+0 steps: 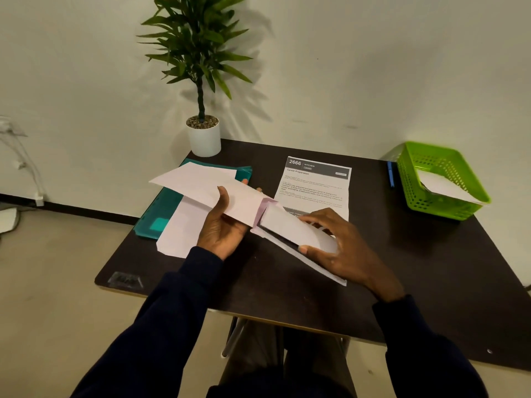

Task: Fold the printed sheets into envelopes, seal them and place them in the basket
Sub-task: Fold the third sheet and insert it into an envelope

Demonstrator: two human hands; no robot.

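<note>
Teal folder (161, 208), far left. Left hand (222, 225): thumb over, fingers under the envelope (201, 182), gripping it mid-table. Right hand (342, 251): fingers curled round the folded sheet (290, 228) at the envelope's mouth. Advised: keep the mouth spread, slide the sheet in squarely. Green basket (413, 168), far right. Dark table (287, 288); pale wall, potted plant (202, 133).

Bare worktop (402, 254) lies open right of the right hand (344, 248), up to the green basket (415, 175) at the far right corner. A blue pen (390, 173) lies just beside the basket's left wall. A flat printed sheet (316, 185) covers the far middle; a potted plant (204, 137) stands far left.
</note>
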